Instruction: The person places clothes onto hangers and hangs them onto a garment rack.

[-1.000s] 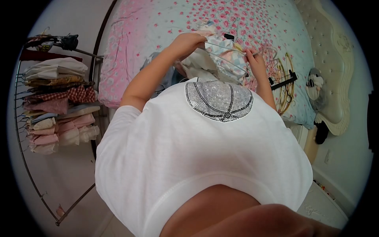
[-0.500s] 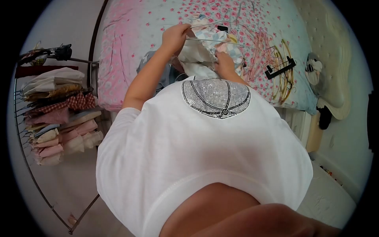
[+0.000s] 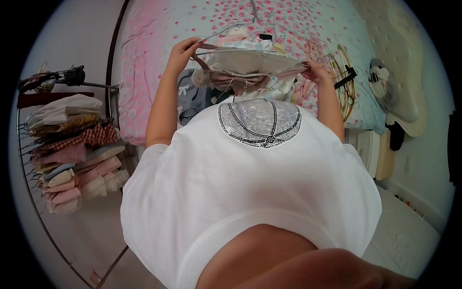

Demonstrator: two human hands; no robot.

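Pale garment (image 3: 245, 62) with mauve trim, held spread over the near part of a floral bed (image 3: 144, 62), long axis running left to right. Thin grey hanger (image 3: 240, 50) along it, hook pointing away from the body. Left hand (image 3: 184, 54) closed on the left end; right hand (image 3: 317, 72) pinching the right end. Clothes (image 3: 190, 94) heaped close below; gold hangers (image 3: 345, 91) near the right hand, limiting room there; more room leftward, over bedding.

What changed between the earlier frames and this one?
The right hand let go of the hanger, took hold of the pale garment and moved outward to the right. The left hand shifted left, the garment now spread between them. The gold hangers and racked clothes stayed put.
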